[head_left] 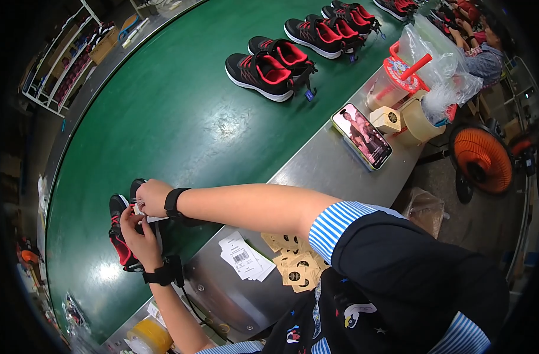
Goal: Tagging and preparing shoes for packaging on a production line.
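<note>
At the lower left of the green belt, my left hand (pixel 141 237) and my right hand (pixel 154 198) meet over a pair of black and red shoes. The left shoe (pixel 117 222) shows its red laces and red lining, while my hands cover most of the other shoe (pixel 136 185). My right fingers are curled closed at a small white piece (pixel 138 208), too small to identify. Thumb and fingers of my left hand pinch just below it; what they hold is hidden. Both wrists wear black bands.
Beside my right forearm, white printed tags (pixel 243 256) and tan paper packets (pixel 296 268) lie on the metal ledge. Farther along are a phone (pixel 362 137), a lidded cup (pixel 393 82) and a fan (pixel 480 159). More shoes (pixel 269 68) stand on the belt.
</note>
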The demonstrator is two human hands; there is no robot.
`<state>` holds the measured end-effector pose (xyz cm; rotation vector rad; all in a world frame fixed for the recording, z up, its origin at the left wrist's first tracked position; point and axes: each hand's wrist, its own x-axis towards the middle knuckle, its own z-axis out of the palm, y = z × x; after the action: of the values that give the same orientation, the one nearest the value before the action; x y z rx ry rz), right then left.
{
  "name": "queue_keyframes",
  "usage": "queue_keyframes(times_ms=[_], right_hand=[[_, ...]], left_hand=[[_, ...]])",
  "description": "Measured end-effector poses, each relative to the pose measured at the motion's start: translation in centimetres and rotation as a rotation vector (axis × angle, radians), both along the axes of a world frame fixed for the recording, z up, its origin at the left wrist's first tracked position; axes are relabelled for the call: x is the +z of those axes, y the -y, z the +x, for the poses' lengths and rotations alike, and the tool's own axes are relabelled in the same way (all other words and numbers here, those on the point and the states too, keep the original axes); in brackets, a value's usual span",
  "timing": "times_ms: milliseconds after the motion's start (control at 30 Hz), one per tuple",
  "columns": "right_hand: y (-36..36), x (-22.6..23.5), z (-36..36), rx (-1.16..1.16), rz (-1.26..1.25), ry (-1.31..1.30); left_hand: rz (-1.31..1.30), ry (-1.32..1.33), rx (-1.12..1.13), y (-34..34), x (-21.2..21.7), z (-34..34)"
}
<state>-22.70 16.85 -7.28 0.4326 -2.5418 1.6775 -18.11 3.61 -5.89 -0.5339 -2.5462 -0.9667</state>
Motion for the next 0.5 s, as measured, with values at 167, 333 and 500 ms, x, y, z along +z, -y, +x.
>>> queue_keyframes(times_ms=[167, 333, 500], right_hand=[[0.8, 0.1, 0.1, 0.004, 0.057, -0.025], [1.7, -0.3, -0.1, 0.022, 0.043, 0.010], [2.3, -0.1, -0.1, 0.057, 0.072, 0.049]], left_hand=[[0.047, 0.031, 0.037, 0.2, 0.2, 0.4], [0.085, 0.048, 0.058, 0.6, 0.0, 0.4], [0.123, 0.074, 0.062, 1.6, -0.8, 0.1]])
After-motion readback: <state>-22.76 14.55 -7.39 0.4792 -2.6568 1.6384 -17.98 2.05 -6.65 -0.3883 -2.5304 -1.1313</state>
